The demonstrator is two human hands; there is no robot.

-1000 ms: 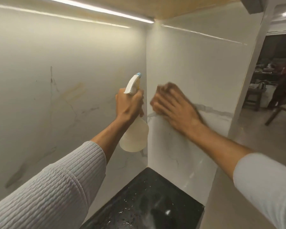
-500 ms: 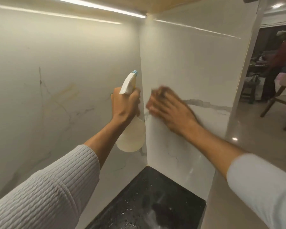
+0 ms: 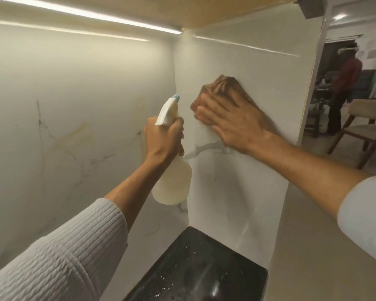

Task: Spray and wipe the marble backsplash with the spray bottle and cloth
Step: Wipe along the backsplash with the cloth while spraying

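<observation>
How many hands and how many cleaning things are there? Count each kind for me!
spray bottle: 1
cloth: 1
hands: 2, the left hand and the right hand
Total: 4

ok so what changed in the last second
The right hand slid the brown cloth up the side panel of the marble backsplash, from the grey vein to above it, pressing flat. The left hand still grips the spray bottle by the corner, as before.
</observation>
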